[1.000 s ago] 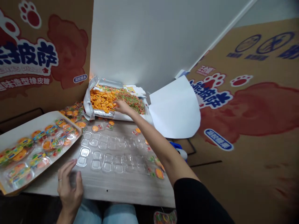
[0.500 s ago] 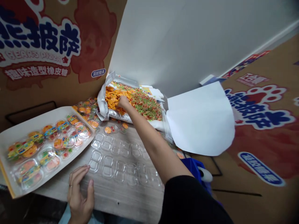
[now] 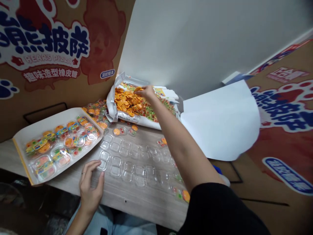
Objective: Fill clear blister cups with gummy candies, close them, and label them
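Note:
My right hand (image 3: 147,92) is over an open white-and-silver bag, its fingers pinching an orange gummy candy (image 3: 138,88). Below it in the bag (image 3: 143,121) lies a heap of orange gummy candies (image 3: 125,101), with small green and red candies (image 3: 156,111) to the right. My left hand (image 3: 91,182) is at the table's front edge, fingers apart and holding nothing. Its fingertips are close to the nearest of the clear plastic trays (image 3: 116,165), which are laid out in two rows. The trays look unfilled.
A shallow white box (image 3: 19,138) on the left holds several packed candy cups (image 3: 41,168). Filled packs (image 3: 133,130) lie between the bag and the trays. Large printed cartons (image 3: 97,42) stand left and right, and a white sheet (image 3: 220,120) hangs at the right.
My right hand has risen out of the orange heap, now with a candy between the fingers. My left hand stays by the trays. The view has shifted slightly.

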Action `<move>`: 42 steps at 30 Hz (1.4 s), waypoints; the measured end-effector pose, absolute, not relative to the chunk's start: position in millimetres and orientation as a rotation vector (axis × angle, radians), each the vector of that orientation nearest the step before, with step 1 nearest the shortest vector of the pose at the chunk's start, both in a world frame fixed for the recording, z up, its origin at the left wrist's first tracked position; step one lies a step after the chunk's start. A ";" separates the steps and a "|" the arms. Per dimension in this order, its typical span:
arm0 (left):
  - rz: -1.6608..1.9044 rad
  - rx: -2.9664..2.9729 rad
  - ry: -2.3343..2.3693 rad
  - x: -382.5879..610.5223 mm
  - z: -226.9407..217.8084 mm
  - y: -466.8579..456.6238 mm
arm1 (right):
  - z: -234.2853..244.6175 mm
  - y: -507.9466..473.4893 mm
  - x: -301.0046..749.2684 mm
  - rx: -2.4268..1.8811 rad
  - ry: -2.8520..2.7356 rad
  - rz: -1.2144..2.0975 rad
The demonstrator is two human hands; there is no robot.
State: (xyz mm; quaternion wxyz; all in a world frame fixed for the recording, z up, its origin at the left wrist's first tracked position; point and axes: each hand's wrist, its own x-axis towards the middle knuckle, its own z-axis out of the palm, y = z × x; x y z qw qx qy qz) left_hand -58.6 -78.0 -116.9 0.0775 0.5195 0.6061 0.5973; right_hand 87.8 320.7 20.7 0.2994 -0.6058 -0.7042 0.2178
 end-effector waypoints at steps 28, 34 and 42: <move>1.657 1.361 1.597 -68.1 -76.8 -47.1 | -53.7 74.3 90.7 -0.855 -1.656 1.841; 1.682 1.390 1.769 -73.7 -89.3 -56.3 | -57.6 106.9 83.7 -1.008 -2.017 1.494; 1.795 1.260 1.727 -74.4 -108.8 -63.3 | -50.1 111.9 42.2 -1.232 -2.496 1.071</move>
